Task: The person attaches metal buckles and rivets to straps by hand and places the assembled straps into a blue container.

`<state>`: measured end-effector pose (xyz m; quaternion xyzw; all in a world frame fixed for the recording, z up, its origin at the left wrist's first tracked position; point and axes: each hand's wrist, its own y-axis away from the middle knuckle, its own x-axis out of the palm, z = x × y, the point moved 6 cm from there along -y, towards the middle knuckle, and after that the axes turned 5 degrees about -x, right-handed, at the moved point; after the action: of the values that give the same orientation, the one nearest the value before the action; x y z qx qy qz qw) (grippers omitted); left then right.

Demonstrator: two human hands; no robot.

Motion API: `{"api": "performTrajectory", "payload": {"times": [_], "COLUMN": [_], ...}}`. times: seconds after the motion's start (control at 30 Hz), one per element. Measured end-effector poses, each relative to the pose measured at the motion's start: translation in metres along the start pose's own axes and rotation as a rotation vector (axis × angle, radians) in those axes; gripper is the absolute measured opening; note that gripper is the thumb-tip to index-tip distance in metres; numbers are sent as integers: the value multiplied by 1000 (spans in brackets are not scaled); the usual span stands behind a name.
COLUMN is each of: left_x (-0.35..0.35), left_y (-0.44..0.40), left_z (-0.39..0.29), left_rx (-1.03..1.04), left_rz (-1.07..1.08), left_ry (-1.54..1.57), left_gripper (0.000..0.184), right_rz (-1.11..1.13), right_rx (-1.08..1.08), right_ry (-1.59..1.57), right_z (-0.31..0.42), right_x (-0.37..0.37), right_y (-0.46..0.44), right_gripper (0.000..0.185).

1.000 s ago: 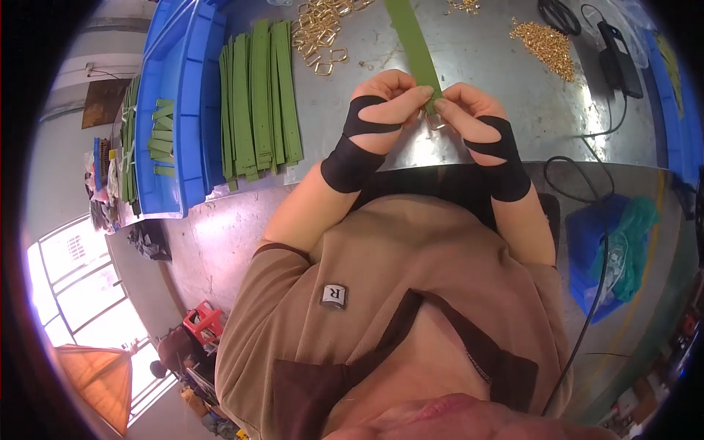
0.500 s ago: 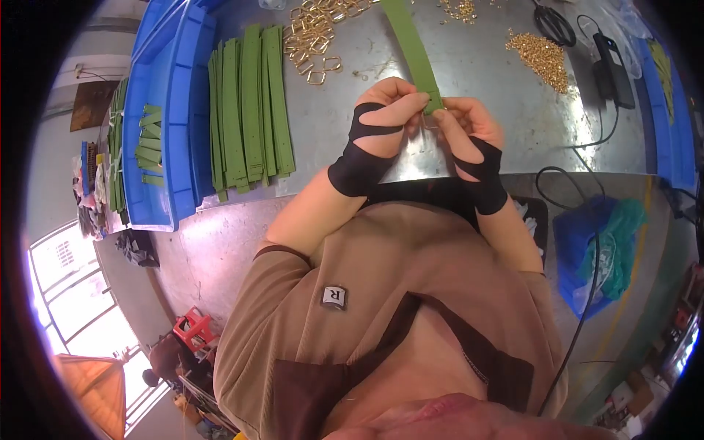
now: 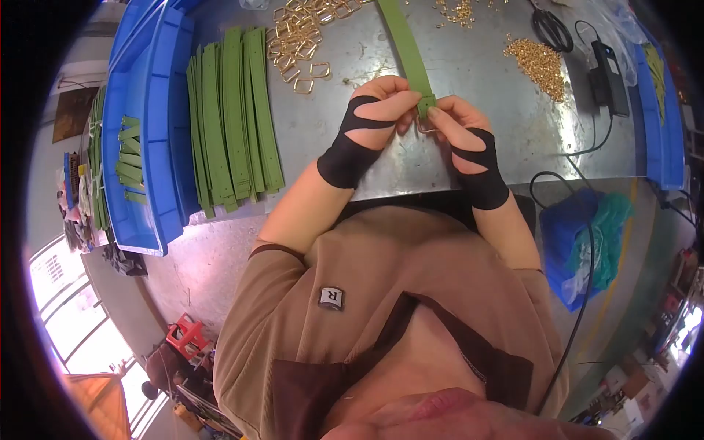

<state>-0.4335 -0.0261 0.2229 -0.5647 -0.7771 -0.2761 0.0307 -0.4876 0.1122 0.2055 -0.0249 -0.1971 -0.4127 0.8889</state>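
A long green strap (image 3: 408, 51) runs down from the top edge to my two hands, its near end folded over a gold-coloured metal buckle frame (image 3: 425, 130). My left hand (image 3: 380, 110) pinches the folded end from the left, thumb on top. From the right, my right hand (image 3: 458, 125) grips the same end beside the buckle, thumb pressed on the strap. Black wrist supports cover both wrists and palms. Fingers hide most of the buckle. Several more green straps (image 3: 231, 117) lie side by side to the left, near a pile of gold buckle frames (image 3: 293, 40).
A blue bin (image 3: 154, 147) holding short green pieces stands at the left. On the metal table (image 3: 352, 88) lie small gold fittings (image 3: 539, 66), black scissors (image 3: 551, 29) and a black device with cable (image 3: 609, 77). A blue container (image 3: 565, 249) with plastic bags stands below the right edge.
The view has shifted slightly, so the bin and strap pile sit further left and lower. Both hands keep their pinch on the strap end, and more of the buckle shows.
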Motion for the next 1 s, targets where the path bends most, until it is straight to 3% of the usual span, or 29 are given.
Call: {"api": "performTrajectory", "payload": {"times": [0.5,0.6,0.8,0.87,1.0], "left_x": [-16,-15,-12,-13,-12], "left_y": [-10,-9,-4,-4,-4], "left_z": [7,7,5,6,6], "left_rx": [39,53,79,84,75], "left_rz": [-53,-44,-54,-73,-80], "left_ry": [52,69,-32,-52,-45], "left_gripper": [13,13,18,18,16], "right_rz": [-169,-153,-121,-40,-13], "right_rx": [-49,-54,-128,-15,-8], "right_ry": [281,178,376,423,277], "right_z": [1,-3,20,20,9], "right_x": [3,2,11,9,1], "right_y": [-1,-1,-6,-7,-15], "right_gripper": [18,20,18,18,17]}}
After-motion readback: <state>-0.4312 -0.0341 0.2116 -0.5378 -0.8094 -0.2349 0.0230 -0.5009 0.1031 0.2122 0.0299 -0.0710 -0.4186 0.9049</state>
